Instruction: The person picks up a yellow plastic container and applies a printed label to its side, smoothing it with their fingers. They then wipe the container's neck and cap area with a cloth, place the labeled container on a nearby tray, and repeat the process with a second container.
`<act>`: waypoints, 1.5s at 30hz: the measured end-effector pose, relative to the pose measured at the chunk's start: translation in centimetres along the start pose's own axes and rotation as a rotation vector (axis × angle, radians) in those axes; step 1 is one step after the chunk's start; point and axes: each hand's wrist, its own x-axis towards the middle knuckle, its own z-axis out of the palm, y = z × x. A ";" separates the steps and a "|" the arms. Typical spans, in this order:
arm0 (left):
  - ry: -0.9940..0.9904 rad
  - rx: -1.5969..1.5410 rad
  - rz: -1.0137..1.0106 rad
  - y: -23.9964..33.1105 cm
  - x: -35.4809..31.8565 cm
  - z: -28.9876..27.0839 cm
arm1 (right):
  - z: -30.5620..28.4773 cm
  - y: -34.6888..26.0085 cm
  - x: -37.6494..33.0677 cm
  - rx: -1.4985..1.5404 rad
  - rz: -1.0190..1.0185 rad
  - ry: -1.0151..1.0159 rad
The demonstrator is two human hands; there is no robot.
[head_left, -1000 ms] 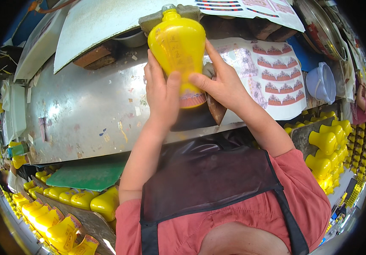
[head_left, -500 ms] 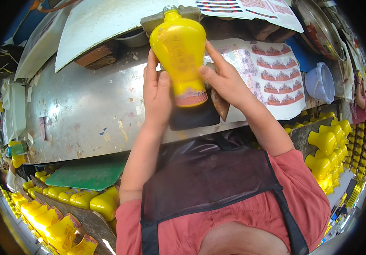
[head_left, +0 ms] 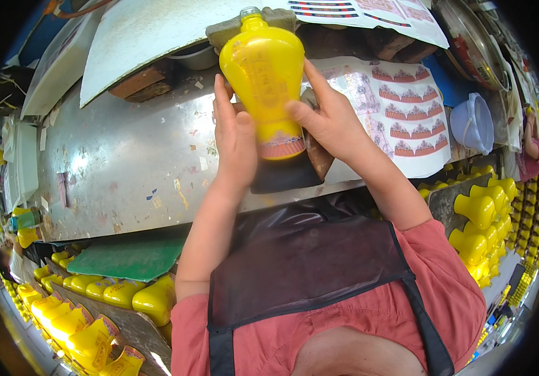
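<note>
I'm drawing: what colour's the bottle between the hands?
The bottle is yellow, its base band pinkish; head view shows best.

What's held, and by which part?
The yellow bottle, by the sides of its tapering body, between the left hand and right hand; exact left-hand contact can't be told.

We hold a yellow bottle (head_left: 260,69) between left hand (head_left: 236,145) and right hand (head_left: 337,127); printed paper (head_left: 408,106) lies right of our grip.

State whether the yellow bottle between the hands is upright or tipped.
Tipped: the yellow bottle has its neck pointing away and its base toward the apron.
</note>
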 end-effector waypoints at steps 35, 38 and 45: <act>0.000 -0.005 -0.042 1.1 1.5 0.9 | -1.4 -1.6 1.4 -0.201 -0.213 0.272; 0.009 0.166 -0.005 1.8 1.1 1.1 | -1.8 -1.9 2.2 -0.304 -0.225 0.246; 0.037 0.115 0.040 2.5 2.7 0.5 | -3.6 -3.9 3.3 -0.208 -0.344 0.203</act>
